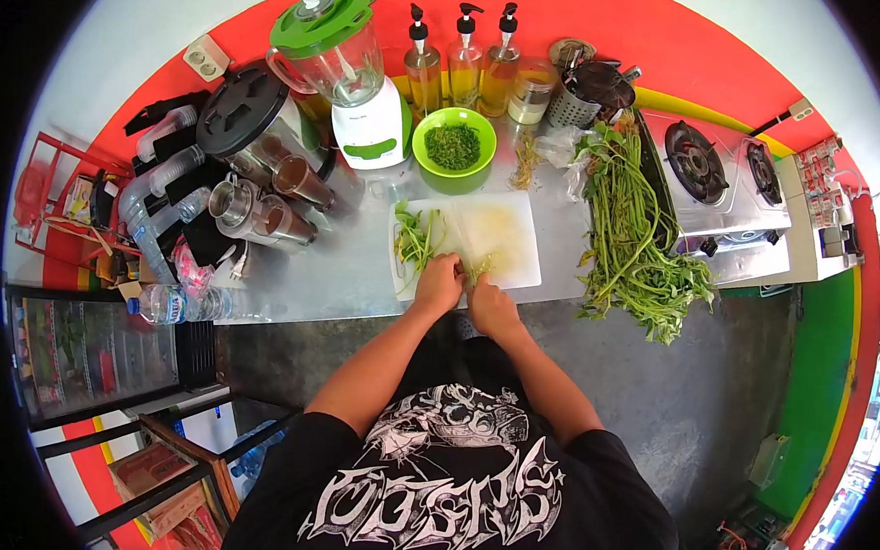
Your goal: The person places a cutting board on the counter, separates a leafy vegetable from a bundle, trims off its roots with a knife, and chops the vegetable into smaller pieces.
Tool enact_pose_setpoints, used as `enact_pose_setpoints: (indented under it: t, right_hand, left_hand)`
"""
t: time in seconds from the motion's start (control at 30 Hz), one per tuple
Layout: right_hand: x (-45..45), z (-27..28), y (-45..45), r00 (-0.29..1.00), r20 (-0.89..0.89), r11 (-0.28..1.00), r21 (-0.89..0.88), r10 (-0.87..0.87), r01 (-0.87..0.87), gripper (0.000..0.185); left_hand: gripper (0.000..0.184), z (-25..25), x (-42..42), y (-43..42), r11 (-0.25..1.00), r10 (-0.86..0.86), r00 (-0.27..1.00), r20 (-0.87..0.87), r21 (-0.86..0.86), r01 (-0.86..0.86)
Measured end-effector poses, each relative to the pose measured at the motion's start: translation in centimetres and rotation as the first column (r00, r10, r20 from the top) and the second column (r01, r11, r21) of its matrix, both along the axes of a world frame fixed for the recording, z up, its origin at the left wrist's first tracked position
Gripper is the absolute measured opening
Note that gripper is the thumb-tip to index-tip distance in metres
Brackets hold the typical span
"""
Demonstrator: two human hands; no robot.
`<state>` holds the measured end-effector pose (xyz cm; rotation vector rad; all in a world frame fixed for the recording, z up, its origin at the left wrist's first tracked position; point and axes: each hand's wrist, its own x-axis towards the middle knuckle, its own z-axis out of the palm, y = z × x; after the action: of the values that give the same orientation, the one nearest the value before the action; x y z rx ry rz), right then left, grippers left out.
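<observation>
On the metal worktop, a white cutting board [514, 266] lies in front of me. My left hand [441, 284] is closed at its near edge, fingertips pinched around pale green stems [479, 268] that show between my hands. Close beside it, my right hand [493, 309] is curled shut; what it holds is hidden. A faint blade-like streak crosses the board beyond my hands, too blurred to name. Leafy green sprigs [415, 237] rest on the board's left side. Behind the board stands a lime-green bowl [454, 181] with finely chopped greens [453, 146] inside.
A large bunch of leafy stems [624, 218] hangs over the worktop's front edge at right, beside a gas stove [722, 183]. Left of the bowl stands a blender [370, 127]; pump bottles [464, 67] line the wall. Metal cups [263, 215] and a water bottle [172, 305] are leftward.
</observation>
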<state>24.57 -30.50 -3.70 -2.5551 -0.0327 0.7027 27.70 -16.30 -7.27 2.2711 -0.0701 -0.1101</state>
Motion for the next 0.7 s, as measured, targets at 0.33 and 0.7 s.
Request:
enact_pose_setpoints:
  t: [0.33,0.7]
  right_hand:
    - [0.3,-0.5,0.2,0.998,0.016,0.996,-0.066,0.059,-0.058,0.037]
    - [0.5,-0.1,0.0,1.0,-0.021,1.0,0.015,-0.004,0.005,0.04]
  left_hand:
    - [0.013,-0.6,0.0,0.0,1.0,0.022,1.0,-0.013,-0.014,-0.022]
    - [0.015,0.7,0.2,0.0,0.999,-0.007,0.995,-0.102,0.034,0.01]
